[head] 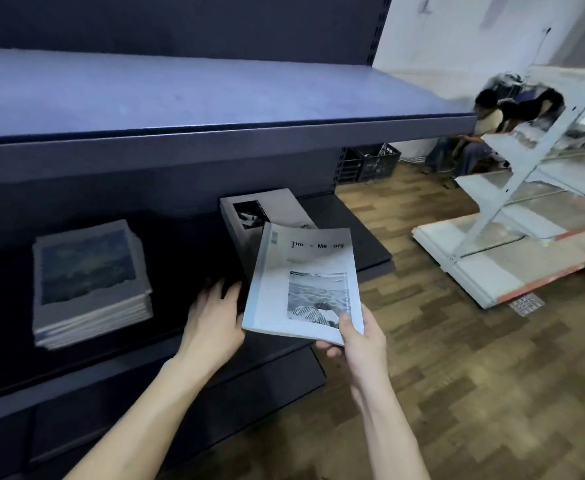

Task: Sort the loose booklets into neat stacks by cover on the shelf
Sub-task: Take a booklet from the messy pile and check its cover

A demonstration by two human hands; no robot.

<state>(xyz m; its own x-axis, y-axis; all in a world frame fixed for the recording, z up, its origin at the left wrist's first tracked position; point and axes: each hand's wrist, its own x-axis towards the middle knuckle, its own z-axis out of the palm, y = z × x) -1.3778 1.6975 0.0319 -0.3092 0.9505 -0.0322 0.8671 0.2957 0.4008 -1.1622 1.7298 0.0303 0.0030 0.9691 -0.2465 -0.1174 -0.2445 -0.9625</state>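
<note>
My right hand (356, 336) grips the near corner of a pale booklet (304, 282) with a black-and-white photo on its cover, held in the air in front of the dark middle shelf (363, 237). Behind it, a stack of white booklets (266, 211) with a dark photo lies on that shelf. Further left on the shelf stands a neat stack of booklets with a blue painted cover (88, 282). My left hand (214, 317) reaches in over the shelf between the two stacks, fingers spread and holding nothing, just left of the held booklet.
The upper shelf (214, 109) juts out above the stacks and limits headroom. A lower shelf edge (180, 403) sits under my arms. To the right, white shelving parts (512, 237) lie on the wooden floor, a black crate (375, 162) stands behind, and a person (498, 119) crouches there.
</note>
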